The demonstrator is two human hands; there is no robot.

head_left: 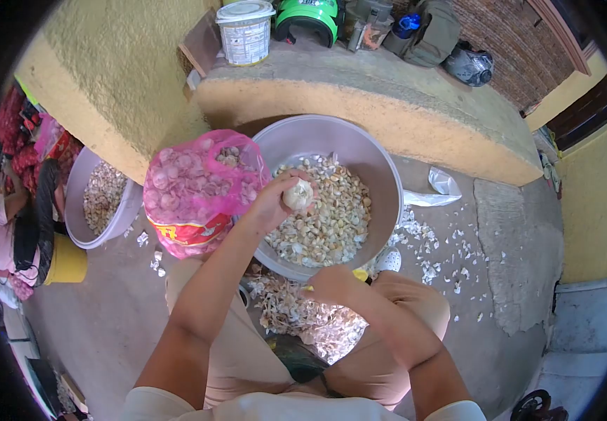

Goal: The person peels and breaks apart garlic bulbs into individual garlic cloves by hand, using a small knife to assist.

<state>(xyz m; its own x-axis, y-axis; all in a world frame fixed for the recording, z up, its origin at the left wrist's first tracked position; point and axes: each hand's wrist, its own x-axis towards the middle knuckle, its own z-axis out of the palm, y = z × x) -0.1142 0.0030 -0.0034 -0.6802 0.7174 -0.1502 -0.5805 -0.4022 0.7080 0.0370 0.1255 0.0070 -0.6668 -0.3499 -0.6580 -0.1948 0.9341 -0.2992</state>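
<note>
My left hand [273, 205] is closed around a whole garlic bulb [298, 196], held up over the near left part of a large lilac tub [392, 165]. Inside the tub lies a broad heap of loose garlic cloves [338, 224]. My right hand [335, 285] is curled shut at the tub's near rim, above a pile of garlic skins [300, 312] between my legs. Bits of yellow show beside its fingers, but what it grips is hidden. Left of the tub, next to my left hand, stands a pink mesh bag [177, 182] full of garlic bulbs.
A second tub [77, 189] of cloves stands left, near a person [9, 235] sitting by a yellow bucket [68, 263]. Skins [422, 242] and a white plastic piece [436, 191] litter the floor. On the ledge [359, 81] behind are a white pail [244, 35], green helmet [309, 19] and backpack [433, 31].
</note>
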